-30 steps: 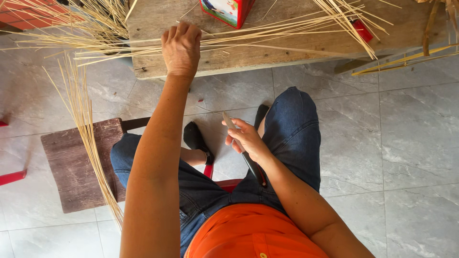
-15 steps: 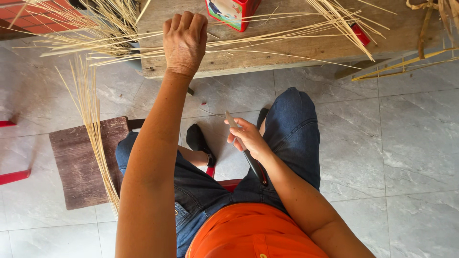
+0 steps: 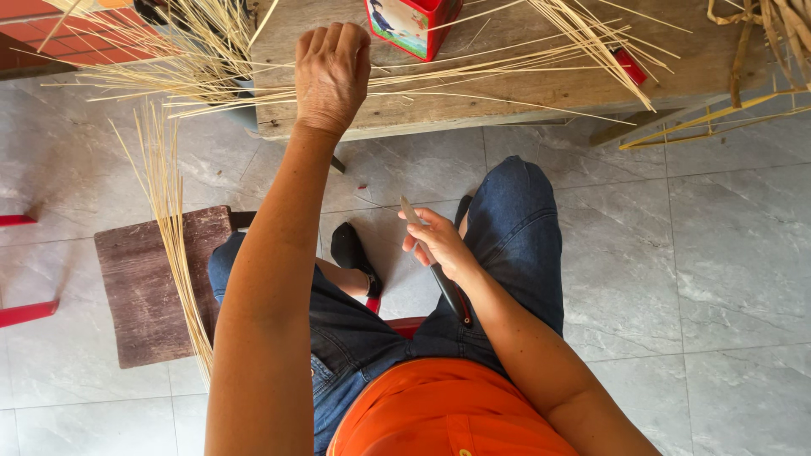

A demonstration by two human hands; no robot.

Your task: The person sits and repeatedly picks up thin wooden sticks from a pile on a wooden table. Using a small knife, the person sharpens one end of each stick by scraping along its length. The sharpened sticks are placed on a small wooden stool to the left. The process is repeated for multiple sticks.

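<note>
Reaching up, the left hand [image 3: 331,74] curls its fingers over thin straw-coloured sticks [image 3: 473,63] lying across the wooden bench [image 3: 541,89], near its front edge. Lower down, the right hand [image 3: 439,245] grips a knife [image 3: 432,257] — blade up, dark handle down — above the lap. A red box [image 3: 411,24] stands at the bench's far edge.

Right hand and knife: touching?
Touching. Head view shows the right hand wrapped around the knife, blade protruding above the fingers, dark handle below the palm.
</note>
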